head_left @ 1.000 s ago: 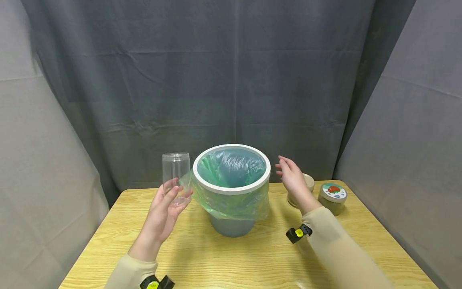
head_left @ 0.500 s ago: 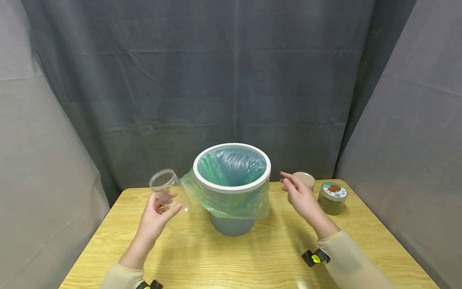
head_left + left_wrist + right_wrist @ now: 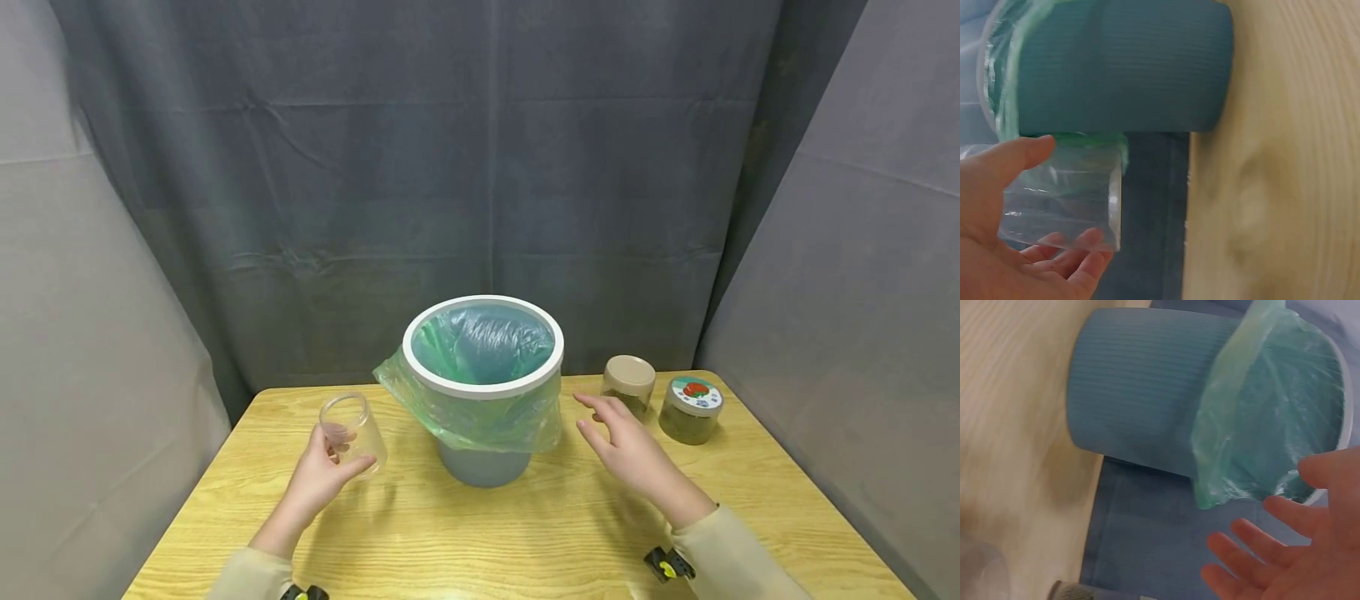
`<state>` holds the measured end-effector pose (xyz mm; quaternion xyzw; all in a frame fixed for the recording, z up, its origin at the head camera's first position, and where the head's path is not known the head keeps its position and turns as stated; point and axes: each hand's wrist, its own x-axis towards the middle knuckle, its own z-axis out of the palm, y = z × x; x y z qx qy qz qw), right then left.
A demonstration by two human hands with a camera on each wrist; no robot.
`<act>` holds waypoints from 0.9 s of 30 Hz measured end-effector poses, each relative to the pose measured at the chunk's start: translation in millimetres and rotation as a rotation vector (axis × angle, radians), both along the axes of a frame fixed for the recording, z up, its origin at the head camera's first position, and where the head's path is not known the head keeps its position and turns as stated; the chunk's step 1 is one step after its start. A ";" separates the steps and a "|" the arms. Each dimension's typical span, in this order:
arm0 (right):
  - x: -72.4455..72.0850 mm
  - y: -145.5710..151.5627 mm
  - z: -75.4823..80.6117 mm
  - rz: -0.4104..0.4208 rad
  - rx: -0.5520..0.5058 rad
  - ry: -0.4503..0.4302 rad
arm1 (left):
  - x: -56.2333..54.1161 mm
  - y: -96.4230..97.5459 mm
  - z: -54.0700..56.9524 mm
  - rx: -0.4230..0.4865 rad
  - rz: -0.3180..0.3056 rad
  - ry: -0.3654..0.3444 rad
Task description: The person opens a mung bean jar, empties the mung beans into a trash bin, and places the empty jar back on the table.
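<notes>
A clear plastic jar (image 3: 369,443) without a lid is gripped in my left hand (image 3: 318,479), left of the trash can. Thumb and fingers (image 3: 1088,269) wrap its sides, and its mouth tilts up in the head view. The grey-blue trash can (image 3: 483,468) stands mid-table with a white rim ring (image 3: 480,391). A green plastic bag (image 3: 480,425) lines it and hangs over the outside, flaring out on the left. Right of the can, my right hand (image 3: 637,458) is held above the table with relaxed, spread fingers and nothing in it.
Two lidded jars stand at the back right: a beige-lidded jar (image 3: 628,375) and a jar with a red-pictured lid (image 3: 692,412). A clear, rounded object (image 3: 982,572) is partly visible on the wooden table (image 3: 465,542). Grey cloth (image 3: 375,167) hangs behind.
My left hand has lowered the clear jar and tilted it from upright, drawing it left from the can. My right hand has moved down and toward me, uncovering the beige-lidded jar.
</notes>
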<state>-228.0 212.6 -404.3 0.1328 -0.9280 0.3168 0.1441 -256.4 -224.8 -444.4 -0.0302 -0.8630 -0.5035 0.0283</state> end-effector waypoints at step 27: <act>5.4 7.2 -26.1 0.010 0.114 -0.065 | -13.1 -7.0 -45.1 -0.097 0.034 -0.103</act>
